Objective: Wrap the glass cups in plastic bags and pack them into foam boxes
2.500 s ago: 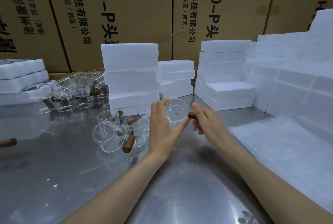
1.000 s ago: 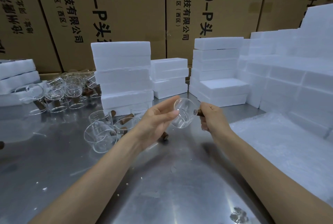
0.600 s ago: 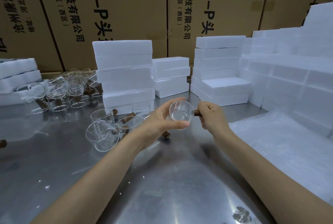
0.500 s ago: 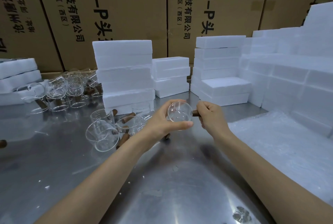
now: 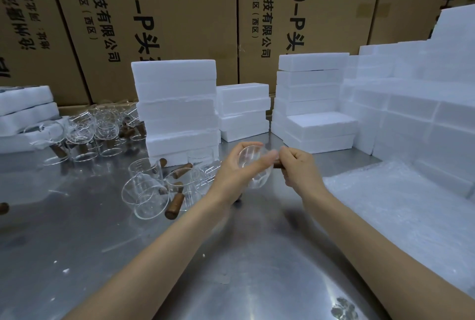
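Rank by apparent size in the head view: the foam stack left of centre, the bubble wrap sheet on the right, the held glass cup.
1. bubble wrap sheet, though it lies nearer the camera, so its lead is unsure.
2. foam stack.
3. glass cup, smallest, gripped by the left hand and right hand.

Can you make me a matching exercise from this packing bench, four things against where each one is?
Things:
1. glass cup
2. wooden handle
3. plastic bags
4. cardboard cartons

Places:
A. gripped by the right hand
B. behind the foam boxes
C. cradled by the left hand
D. flat on the table, right side

Pairs: 1-C, 2-A, 3-D, 4-B
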